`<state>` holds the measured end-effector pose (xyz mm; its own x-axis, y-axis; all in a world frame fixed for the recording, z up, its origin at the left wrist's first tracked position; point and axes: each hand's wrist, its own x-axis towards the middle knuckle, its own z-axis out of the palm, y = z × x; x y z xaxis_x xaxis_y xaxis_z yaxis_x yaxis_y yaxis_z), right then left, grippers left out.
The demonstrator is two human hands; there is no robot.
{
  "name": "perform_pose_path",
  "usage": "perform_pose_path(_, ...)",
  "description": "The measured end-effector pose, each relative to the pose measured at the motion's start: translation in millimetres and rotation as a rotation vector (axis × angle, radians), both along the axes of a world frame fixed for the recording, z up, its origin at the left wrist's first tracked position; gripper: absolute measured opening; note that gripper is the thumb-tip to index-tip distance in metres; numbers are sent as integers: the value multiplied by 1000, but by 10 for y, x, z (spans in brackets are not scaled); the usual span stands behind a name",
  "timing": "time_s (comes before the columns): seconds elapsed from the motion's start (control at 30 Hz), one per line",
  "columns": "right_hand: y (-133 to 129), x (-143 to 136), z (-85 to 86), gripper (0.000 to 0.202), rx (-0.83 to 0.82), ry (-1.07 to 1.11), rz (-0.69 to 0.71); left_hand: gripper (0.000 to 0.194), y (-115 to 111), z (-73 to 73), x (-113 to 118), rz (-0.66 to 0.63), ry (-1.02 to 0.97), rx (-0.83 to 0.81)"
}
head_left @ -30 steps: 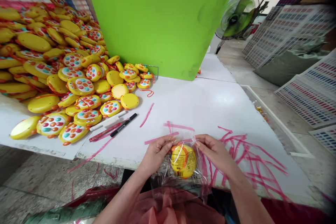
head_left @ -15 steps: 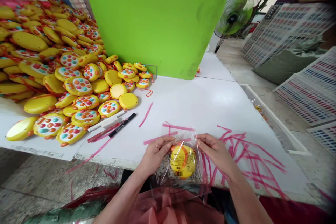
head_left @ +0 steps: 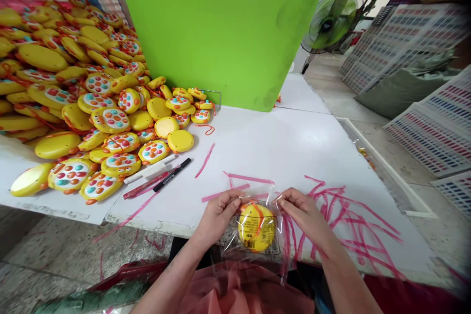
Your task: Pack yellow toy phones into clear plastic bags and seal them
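Between my hands, at the table's front edge, is a clear plastic bag with dark print on it. Inside it lies a yellow duck-shaped toy with an orange cord across its back. My left hand pinches the bag's upper left corner between thumb and fingers. At the upper right corner, my right hand holds the bag in a similar pinch. The bag's top edge spreads between the two hands, and the toy sits below them.
A large heap of yellow toys with coloured dots covers the left side. Markers lie before it. Pink strips are strewn at right. A tall green panel stands behind the white table; a fan is beyond.
Both hands keep their pinch on the bag. The toy sits slightly differently in it, and the bag's film has shifted a little.
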<state>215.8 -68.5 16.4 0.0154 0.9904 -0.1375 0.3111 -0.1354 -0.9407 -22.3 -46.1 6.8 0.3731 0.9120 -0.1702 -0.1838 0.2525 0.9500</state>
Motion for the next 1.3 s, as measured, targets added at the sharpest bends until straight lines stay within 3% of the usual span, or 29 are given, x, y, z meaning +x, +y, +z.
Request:
perform_pose_path(0.33,-21,-42,19,16,-10,-83,71,32,-12,28,-9,10,26,37)
perform_pose_path(0.7,-31,-44,-39,15,25,-99,48,34,-7,32,-11,-12,-4,42)
perform_pose_path(1.1,-138,66,-1,15,3,272,-16,31,21,-18,-21,67,-36,-21)
perform_pose_path(1.3,-133,267,-42,10,40,435,-187,37,10,-20,-5,37,-64,-32)
